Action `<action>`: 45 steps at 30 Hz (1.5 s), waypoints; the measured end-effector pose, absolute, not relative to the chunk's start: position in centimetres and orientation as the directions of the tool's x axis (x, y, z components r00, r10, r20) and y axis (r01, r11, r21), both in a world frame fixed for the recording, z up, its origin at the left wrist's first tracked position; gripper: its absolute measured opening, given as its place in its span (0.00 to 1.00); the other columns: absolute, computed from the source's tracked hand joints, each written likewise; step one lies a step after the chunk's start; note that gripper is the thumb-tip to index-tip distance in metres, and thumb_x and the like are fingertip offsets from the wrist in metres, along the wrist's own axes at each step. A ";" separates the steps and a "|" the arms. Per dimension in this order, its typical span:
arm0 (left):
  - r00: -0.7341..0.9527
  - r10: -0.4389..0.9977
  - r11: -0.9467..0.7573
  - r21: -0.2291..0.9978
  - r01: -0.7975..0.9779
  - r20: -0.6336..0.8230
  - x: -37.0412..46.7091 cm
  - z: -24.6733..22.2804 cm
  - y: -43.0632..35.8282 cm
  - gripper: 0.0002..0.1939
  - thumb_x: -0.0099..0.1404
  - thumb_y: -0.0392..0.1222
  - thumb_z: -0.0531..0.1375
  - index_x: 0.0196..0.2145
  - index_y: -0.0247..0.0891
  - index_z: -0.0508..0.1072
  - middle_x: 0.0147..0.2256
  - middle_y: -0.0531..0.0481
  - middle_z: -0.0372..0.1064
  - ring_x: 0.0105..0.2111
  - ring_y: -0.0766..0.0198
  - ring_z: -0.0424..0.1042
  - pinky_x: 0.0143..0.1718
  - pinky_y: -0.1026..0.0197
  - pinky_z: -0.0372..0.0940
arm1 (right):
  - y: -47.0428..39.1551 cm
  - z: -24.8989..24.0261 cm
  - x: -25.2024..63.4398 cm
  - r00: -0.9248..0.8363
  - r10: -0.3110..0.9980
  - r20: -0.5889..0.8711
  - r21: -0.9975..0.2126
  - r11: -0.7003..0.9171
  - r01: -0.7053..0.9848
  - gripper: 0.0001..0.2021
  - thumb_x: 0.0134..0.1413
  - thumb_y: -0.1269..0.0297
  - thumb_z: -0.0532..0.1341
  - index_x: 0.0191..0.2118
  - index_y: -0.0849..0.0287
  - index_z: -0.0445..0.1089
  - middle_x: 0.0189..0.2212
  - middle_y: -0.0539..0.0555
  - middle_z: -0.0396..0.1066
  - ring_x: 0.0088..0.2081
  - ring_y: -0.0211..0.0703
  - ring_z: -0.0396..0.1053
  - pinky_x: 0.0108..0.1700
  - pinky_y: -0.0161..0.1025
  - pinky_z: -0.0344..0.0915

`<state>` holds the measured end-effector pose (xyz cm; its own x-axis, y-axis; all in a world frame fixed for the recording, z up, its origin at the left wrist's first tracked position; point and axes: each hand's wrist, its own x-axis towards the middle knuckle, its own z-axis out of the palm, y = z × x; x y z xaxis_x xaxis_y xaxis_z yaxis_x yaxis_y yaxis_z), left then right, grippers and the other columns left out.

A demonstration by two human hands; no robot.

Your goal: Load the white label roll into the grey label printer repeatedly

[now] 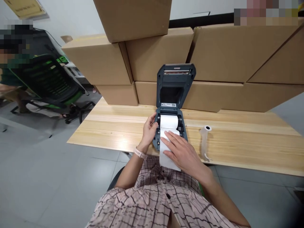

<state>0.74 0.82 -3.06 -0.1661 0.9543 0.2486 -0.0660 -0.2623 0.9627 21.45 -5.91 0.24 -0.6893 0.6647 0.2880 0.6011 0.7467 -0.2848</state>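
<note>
A dark grey label printer [176,85] stands on the wooden table with its lid raised. In its bay sits a white label roll [169,121], and a strip of the paper [167,160] runs forward over the printer's front and hangs past the table edge. My right hand [180,150] lies flat on that strip, fingers stretched out. At the printer's left side is my left hand [150,128], its fingers against the casing as if steadying it. To the right, a small narrow paper roll [207,128] with a loose tail rests on the table.
Cardboard boxes [216,53] are stacked along the back of the wooden table [114,126], close behind the printer's lid. On the left are a black and green office chair [52,79] and a seated person [11,79].
</note>
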 end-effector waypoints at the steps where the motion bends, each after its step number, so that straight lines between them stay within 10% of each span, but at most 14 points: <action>1: -0.166 0.956 -0.255 0.964 -0.070 0.241 0.7 -3.0 0.8 0.27 0.69 0.39 0.61 0.65 0.38 0.71 0.67 0.35 0.72 0.67 0.51 0.73 0.71 0.45 0.65 | -5.9 0.2 21.5 -0.688 0.665 0.290 -0.287 0.747 0.600 0.26 0.77 0.50 0.55 0.74 0.49 0.65 0.75 0.62 0.62 0.75 0.61 0.62 0.71 0.68 0.69; 28: -0.286 0.956 -0.144 0.950 -0.276 0.062 1.3 -2.4 -0.1 0.27 0.58 0.48 0.75 0.53 0.38 0.78 0.58 0.38 0.79 0.60 0.50 0.77 0.68 0.45 0.66 | -6.0 0.4 21.5 -0.661 0.571 0.486 -0.170 0.804 0.570 0.22 0.78 0.50 0.55 0.63 0.57 0.74 0.67 0.61 0.74 0.64 0.58 0.74 0.58 0.57 0.77; 39: -0.192 0.978 0.032 0.972 -0.232 -0.079 2.9 -0.5 -7.2 0.44 0.62 0.51 0.75 0.71 0.46 0.63 0.76 0.40 0.57 0.76 0.44 0.58 0.77 0.43 0.56 | -6.5 0.6 23.2 -0.648 0.564 0.512 -0.434 0.821 0.372 0.22 0.77 0.49 0.59 0.68 0.50 0.73 0.68 0.58 0.73 0.69 0.55 0.72 0.67 0.61 0.74; 45: -0.080 0.988 0.115 0.977 -0.179 -0.131 2.5 -0.2 -9.3 0.56 0.60 0.54 0.76 0.77 0.46 0.53 0.79 0.39 0.49 0.78 0.39 0.53 0.76 0.40 0.57 | 2.2 5.3 26.7 -0.075 0.637 0.767 -0.601 0.754 0.266 0.19 0.78 0.50 0.58 0.64 0.46 0.75 0.65 0.53 0.76 0.68 0.50 0.72 0.71 0.60 0.69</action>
<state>2.48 -9.29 -0.15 -0.0804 0.9881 -0.1312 -0.1794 0.1151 0.9770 26.65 2.17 5.32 -0.0745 0.6374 0.7669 0.2660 0.7539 -0.6007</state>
